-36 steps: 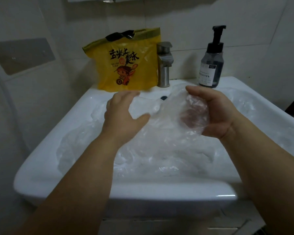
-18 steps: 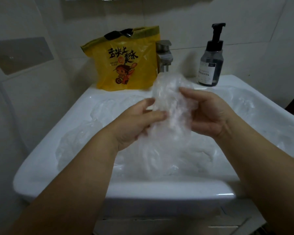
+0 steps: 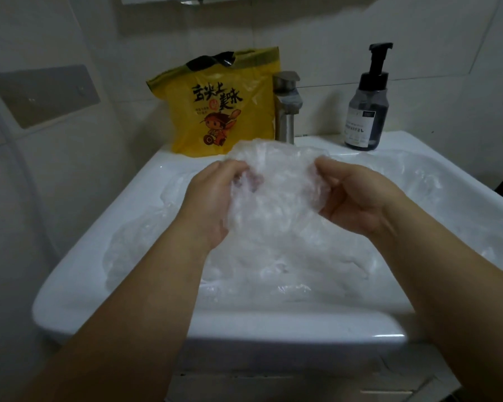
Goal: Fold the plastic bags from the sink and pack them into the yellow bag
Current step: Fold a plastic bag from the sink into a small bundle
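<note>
A crumpled clear plastic bag is held up over the white sink. My left hand grips its left edge with curled fingers, and my right hand pinches its right edge. More clear plastic bags lie heaped in the basin below. The yellow bag, printed with black characters and a cartoon figure, stands upright on the sink's back ledge, its top open.
A steel faucet rises right of the yellow bag. A dark pump bottle stands at the back right of the ledge. Tiled walls close in behind and to the left.
My left hand came in from an open reach and took the bag's left edge. Both hands have since drawn apart, spreading the bag wider above the sink.
</note>
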A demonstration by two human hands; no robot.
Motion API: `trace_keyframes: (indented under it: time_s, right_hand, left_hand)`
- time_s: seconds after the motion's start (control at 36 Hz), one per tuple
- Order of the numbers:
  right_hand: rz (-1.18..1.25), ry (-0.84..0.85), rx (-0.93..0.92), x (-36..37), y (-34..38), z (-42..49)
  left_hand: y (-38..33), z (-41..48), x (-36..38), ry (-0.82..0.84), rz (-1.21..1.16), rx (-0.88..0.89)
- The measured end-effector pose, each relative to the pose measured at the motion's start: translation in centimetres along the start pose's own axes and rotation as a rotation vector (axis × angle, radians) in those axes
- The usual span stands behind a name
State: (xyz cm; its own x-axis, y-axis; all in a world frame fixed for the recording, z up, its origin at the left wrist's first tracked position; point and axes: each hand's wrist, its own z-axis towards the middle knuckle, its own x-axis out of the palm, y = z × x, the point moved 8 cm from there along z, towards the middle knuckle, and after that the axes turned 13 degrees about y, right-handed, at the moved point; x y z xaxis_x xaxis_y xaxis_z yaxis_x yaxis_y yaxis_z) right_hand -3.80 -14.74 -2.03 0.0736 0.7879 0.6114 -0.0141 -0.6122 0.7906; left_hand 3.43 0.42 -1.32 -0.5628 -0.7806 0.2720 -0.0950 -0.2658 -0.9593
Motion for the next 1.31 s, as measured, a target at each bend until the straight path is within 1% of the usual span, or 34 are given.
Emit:
trace_keyframes:
  time_s: [0.06, 0.11, 0.17, 0.19, 0.28, 0.33, 0.44, 0.5, 0.53, 0.58, 0.64, 0.67, 0.72, 0.78, 0.83, 0.89, 0.94, 1.0, 1.08, 1.11, 1.14, 1.19, 1.31]
  right_hand:
    - [0.082, -0.096, -0.068, -0.9, 0.6, -0.1]
    - [0.114, -0.138, -0.116, -1.4, 1.0, -0.2]
    - [0.132, -0.079, -0.134, -0.9, 1.1, -0.2]
    - [0.087, -0.033, -0.125, -0.5, 1.1, -0.2]
    - [-0.177, 0.073, -0.108, 0.6, 1.2, -0.3]
    - [-0.226, 0.074, -0.135, 0.8, 1.4, -0.5]
    - [-0.171, -0.011, -0.178, 0.4, 1.7, -0.8]
    - [-0.158, -0.058, -0.196, 0.0, 1.9, -0.8]
    - [-0.164, -0.052, -0.190, 0.0, 1.9, -0.9]
    - [-0.199, 0.036, -0.144, 0.5, 1.7, -0.7]
    - [-0.307, 0.117, -0.082, 0.9, 1.2, -0.7]
    - [-0.398, 0.105, -0.061, 0.8, 1.1, -0.6]
    - [-0.668, 0.002, -0.045, 0.0, 1.1, -0.5]
    - [-0.947, -0.099, -0.038, -0.5, 1.4, -0.4]
    - [-1.076, -0.155, -0.051, -0.8, 1.6, -0.5]
    - [-1.127, -0.183, -0.075, -0.8, 1.9, -0.6]
    - [-1.112, -0.192, -0.104, -0.7, 2.3, -0.7]
    - [-0.990, -0.180, -0.105, -1.1, 2.4, -0.5]
    - [-0.657, -0.139, -0.095, -1.4, 2.1, -0.1]
    - [-0.528, -0.102, -0.102, -1.2, 2.0, 0.0]
    - [-0.417, -0.053, -0.119, -0.8, 1.9, 0.1]
    - [-0.319, 0.008, -0.165, -0.2, 1.9, -0.1]
    - [-0.380, -0.093, -0.216, -0.7, 2.4, -0.6]
  left_hand:
    - [-0.4, 0.2, -0.8, -0.062, -0.110, 0.042]
    - [-0.6, 0.2, -1.6, -0.101, -0.125, 0.079]
    - [-0.7, 0.2, -1.6, -0.111, -0.063, 0.090]
    - [-0.6, 0.1, -1.6, -0.110, -0.018, 0.098]
    - [-1.1, -0.2, -1.4, -0.114, 0.109, 0.157]
    - [-1.5, -0.4, -1.0, -0.075, 0.144, 0.173]
    - [-1.4, -0.5, 0.0, 0.046, 0.110, 0.114]
    - [-1.0, -0.5, -0.2, 0.028, 0.169, 0.076]
    - [-0.9, -0.4, -0.4, 0.001, 0.204, 0.067]
    - [-0.9, -0.4, -1.0, -0.043, 0.275, 0.064]
    - [-1.1, -0.5, -1.3, -0.062, 0.391, 0.079]
    - [-1.3, -0.6, -1.3, -0.060, 0.481, 0.097]
    - [-1.4, -0.7, -1.1, -0.057, 0.657, 0.122]
    - [-1.6, -0.9, -1.3, -0.101, 0.772, 0.126]
    - [-2.0, -1.1, -1.9, -0.171, 0.833, 0.143]
    - [-2.6, -1.4, -2.3, -0.216, 0.842, 0.185]
    - [-2.8, -1.3, -2.4, -0.216, 0.794, 0.180]
    - [-2.3, -1.1, -2.5, -0.190, 0.641, 0.125]
    - [-1.5, -0.7, -2.0, -0.082, 0.215, 0.068]
    - [-1.5, -0.6, -1.7, -0.044, 0.112, 0.062]
    - [-1.5, -0.5, -1.5, -0.019, 0.057, 0.058]
    - [-1.6, -0.6, -1.3, -0.018, 0.048, 0.058]
    - [-1.4, -0.6, -2.4, -0.130, 0.044, 0.043]
